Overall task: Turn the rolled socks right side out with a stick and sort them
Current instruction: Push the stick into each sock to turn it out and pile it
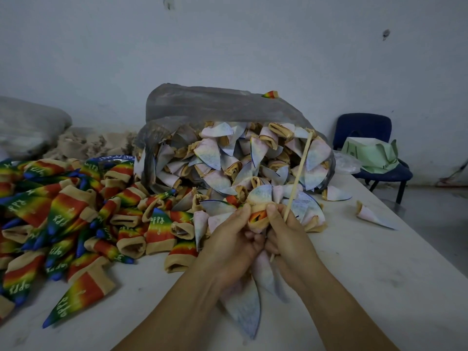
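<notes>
Both hands hold one pale inside-out sock [249, 304] above the white table [367, 262]. My left hand [231, 245] grips its rolled cuff from the left. My right hand [288, 240] pinches the cuff from the right and also holds a thin wooden stick [298, 173] that slants up and right. Orange and rainbow colour shows in the cuff opening [257, 217] between my thumbs. The sock's pale toe end hangs down below my hands. A heap of pale inside-out socks [243, 160] spills from a grey plastic bag [215, 105]. Rainbow right-side-out socks [68, 221] lie piled at the left.
One pale sock [372, 215] lies alone at the right of the table, another [336, 193] by the bag. A rainbow sock [270, 94] sits on top of the bag. A blue chair [364, 138] with a green bag [369, 154] stands beyond the table's right edge. Beige fabric [83, 143] lies behind.
</notes>
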Motion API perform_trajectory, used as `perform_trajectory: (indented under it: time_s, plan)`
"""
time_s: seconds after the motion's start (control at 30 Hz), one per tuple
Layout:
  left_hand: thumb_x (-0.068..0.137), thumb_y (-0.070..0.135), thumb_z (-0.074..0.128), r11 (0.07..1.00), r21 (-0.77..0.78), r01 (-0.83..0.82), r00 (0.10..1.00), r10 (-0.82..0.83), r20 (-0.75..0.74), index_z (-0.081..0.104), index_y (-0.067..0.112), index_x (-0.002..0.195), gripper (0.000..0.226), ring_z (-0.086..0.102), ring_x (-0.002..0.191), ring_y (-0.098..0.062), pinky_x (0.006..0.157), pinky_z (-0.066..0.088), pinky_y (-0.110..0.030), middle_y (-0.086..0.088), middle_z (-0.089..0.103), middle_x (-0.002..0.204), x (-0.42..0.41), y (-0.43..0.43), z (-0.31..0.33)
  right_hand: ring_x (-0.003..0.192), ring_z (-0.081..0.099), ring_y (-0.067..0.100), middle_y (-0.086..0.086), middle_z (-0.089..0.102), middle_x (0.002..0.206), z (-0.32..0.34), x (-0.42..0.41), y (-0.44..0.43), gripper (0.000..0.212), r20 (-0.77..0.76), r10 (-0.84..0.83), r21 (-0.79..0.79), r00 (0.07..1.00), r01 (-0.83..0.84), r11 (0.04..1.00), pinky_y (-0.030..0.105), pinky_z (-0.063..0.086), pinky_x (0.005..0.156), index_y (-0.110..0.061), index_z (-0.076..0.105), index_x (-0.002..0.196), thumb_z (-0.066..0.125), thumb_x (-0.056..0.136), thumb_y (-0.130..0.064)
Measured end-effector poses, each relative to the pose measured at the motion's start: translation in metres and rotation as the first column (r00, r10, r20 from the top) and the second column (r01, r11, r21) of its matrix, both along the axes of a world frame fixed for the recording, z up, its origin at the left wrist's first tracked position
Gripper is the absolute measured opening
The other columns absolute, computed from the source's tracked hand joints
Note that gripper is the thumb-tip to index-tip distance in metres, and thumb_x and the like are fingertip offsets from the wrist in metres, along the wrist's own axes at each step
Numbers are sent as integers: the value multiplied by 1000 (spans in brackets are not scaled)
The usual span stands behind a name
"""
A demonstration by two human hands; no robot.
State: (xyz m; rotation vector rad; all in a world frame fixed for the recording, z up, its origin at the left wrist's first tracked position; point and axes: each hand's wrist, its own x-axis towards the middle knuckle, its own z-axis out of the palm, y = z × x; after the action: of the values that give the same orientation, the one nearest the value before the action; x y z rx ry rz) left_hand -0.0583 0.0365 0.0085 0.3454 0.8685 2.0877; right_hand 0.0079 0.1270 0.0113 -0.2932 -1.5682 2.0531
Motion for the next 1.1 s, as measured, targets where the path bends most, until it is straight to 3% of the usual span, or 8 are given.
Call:
perform_trajectory:
  time_s: [0.13,0.23,0.3,0.4,0.53,0.8,0.97,1.1]
  plan:
    - [86,22,64,993,-74,-94,976,77,-206,59,-1,126,46,65,96,-24,75,54,-26,-24,66,114,1,2,-5,35,25,2,-6,32,43,0,4,7,26,10,17,-66,1000,-17,998,15,26,36,-9,55,93,43,99,-31]
    - [86,23,64,986,-108,-124,957,90,-278,64,0,119,41,69,98,-30,83,57,-33,-24,69,112,4,1,-7,44,48,11,2,51,51,-2,2,6,25,46,-23,14,999,22,1000,21,42,45,-15,57,93,45,97,-36]
    - [88,23,62,979,-128,-157,956,118,-269,66,1,118,37,68,107,-31,93,55,-38,-22,69,114,5,2,-10,71,65,14,7,66,76,-5,1,6,23,93,-143,190,985,123,974,27,54,66,-23,58,91,45,96,-41]
    - [90,18,59,983,-80,-164,977,150,-154,66,0,116,32,69,104,-28,89,57,-33,-20,71,112,8,3,-11,70,57,8,6,58,78,-7,-1,3,27,0,-373,536,928,315,784,16,44,62,-27,49,79,38,91,-49]
    - [94,19,55,988,-39,-147,989,147,-13,60,-6,124,39,70,100,-24,83,58,-30,-22,69,115,11,5,-6,71,55,13,0,54,77,-10,-4,-1,34,-92,-462,683,882,394,615,27,44,61,-24,47,80,30,88,-53]
    - [87,26,56,1000,-21,-15,991,17,131,51,-3,138,58,55,122,-29,99,47,-37,-24,54,139,10,2,6,68,57,-7,-9,61,69,-9,-7,-4,26,-39,-368,489,929,339,804,7,42,57,-32,51,77,38,95,-45]
    - [84,18,59,990,54,-132,983,124,132,55,-1,131,51,58,119,-31,105,46,-43,-22,61,131,4,4,3,74,59,-7,-11,64,79,-11,-8,-4,33,55,-283,420,958,235,877,8,42,64,-34,57,85,34,87,-58]
    - [97,15,54,965,-41,-259,959,252,-126,66,11,105,16,71,87,-19,72,57,-29,-11,73,102,-2,2,-2,80,61,-7,-10,68,85,-12,-6,-4,43,61,-227,459,972,175,871,9,45,67,-28,62,95,35,83,-59]
